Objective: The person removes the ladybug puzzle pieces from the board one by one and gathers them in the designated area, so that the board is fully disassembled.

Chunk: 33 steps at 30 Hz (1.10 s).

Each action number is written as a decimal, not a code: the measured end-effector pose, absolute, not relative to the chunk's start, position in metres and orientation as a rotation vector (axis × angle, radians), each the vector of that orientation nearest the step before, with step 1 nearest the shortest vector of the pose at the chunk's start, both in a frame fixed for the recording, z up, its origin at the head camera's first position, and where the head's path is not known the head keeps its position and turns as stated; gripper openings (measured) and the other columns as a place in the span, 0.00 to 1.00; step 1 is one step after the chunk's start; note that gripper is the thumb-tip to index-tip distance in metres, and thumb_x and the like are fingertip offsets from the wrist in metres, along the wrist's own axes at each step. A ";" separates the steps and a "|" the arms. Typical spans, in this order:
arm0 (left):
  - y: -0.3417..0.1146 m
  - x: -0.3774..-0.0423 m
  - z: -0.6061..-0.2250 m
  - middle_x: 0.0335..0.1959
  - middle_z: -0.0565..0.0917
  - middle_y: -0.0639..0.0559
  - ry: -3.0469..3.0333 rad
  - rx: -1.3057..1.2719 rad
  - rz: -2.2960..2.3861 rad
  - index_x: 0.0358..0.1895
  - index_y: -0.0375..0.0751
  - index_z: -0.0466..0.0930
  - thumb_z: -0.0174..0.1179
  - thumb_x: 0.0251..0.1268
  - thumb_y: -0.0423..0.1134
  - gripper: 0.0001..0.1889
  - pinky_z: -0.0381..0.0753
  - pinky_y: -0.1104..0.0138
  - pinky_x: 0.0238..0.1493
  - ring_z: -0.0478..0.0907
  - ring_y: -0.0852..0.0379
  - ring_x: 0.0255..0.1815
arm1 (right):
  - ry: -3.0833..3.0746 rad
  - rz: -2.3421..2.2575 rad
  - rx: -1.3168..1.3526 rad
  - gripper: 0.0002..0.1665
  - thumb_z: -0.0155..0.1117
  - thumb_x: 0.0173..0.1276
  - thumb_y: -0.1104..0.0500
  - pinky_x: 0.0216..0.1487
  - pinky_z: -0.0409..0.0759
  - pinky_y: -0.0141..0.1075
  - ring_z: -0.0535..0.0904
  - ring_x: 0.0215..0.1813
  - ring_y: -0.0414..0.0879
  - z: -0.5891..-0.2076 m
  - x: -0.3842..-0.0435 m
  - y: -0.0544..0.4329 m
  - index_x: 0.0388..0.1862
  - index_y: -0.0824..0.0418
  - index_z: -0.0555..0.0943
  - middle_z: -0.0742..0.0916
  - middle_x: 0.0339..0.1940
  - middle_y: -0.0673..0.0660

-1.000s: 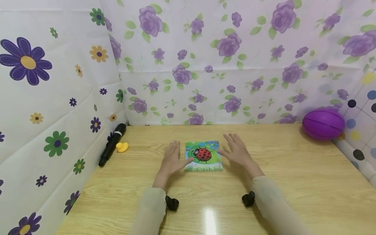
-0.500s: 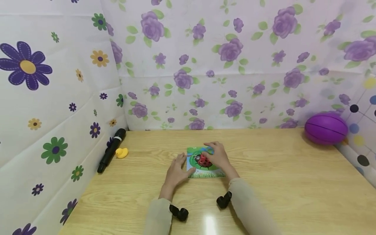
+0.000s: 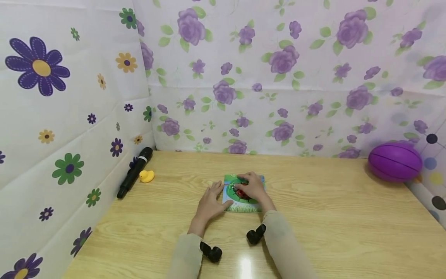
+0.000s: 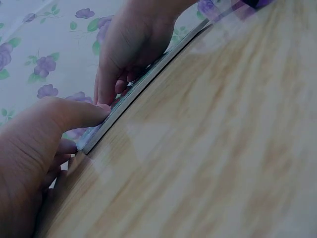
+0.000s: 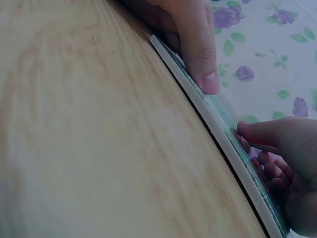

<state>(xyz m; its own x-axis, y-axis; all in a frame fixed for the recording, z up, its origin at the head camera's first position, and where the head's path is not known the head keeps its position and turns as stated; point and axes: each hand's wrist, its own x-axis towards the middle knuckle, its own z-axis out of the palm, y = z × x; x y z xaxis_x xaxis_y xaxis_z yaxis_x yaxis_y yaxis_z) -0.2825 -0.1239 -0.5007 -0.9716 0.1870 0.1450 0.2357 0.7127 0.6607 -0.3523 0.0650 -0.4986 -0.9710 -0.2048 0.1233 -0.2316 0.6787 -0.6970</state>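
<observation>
A flat square ladybug puzzle lies on the wooden table, its thick pale edge showing in both wrist views. My left hand steadies its left side, the thumb resting on top at the near left corner and the fingers stretched along the left edge. Over the red ladybug, my right hand has thumb and fingertips bent together, pinching at the ladybug piece. Its palm and fingers hide much of the picture. In the right wrist view, the right thumb sits just above a red patch.
A black microphone lies by the left wall, with a yellow rubber duck beside it. At the back right is a purple ball. Flower-printed cloth hangs behind the table.
My right hand has come from the puzzle's right side to over the ladybug, and its fingers have drawn together. My left hand has shifted slightly and stays at the left edge.
</observation>
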 end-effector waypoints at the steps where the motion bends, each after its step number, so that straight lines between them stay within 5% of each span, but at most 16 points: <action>1: -0.124 -0.283 -0.500 0.77 0.62 0.43 -2.848 -0.352 -1.109 0.73 0.39 0.64 0.62 0.62 0.57 0.40 0.53 0.41 0.78 0.52 0.40 0.80 | -2.847 1.181 0.363 0.24 0.68 0.65 0.51 0.58 0.79 0.53 0.76 0.57 0.58 -0.498 -0.352 0.064 0.60 0.54 0.81 0.79 0.56 0.62; 15: -0.123 -0.287 -0.502 0.75 0.63 0.40 -2.811 -0.392 -1.099 0.71 0.36 0.65 0.63 0.62 0.56 0.40 0.49 0.49 0.82 0.53 0.42 0.80 | -2.885 1.158 0.278 0.19 0.69 0.65 0.50 0.54 0.80 0.51 0.77 0.52 0.56 -0.487 -0.357 0.057 0.53 0.55 0.83 0.80 0.51 0.61; 33: -0.123 -0.283 -0.498 0.76 0.63 0.40 -2.828 -0.403 -1.113 0.72 0.34 0.64 0.63 0.62 0.54 0.40 0.49 0.47 0.81 0.53 0.41 0.80 | -2.968 1.187 0.211 0.19 0.64 0.69 0.51 0.64 0.71 0.59 0.67 0.65 0.63 -0.484 -0.354 0.054 0.56 0.56 0.78 0.75 0.59 0.63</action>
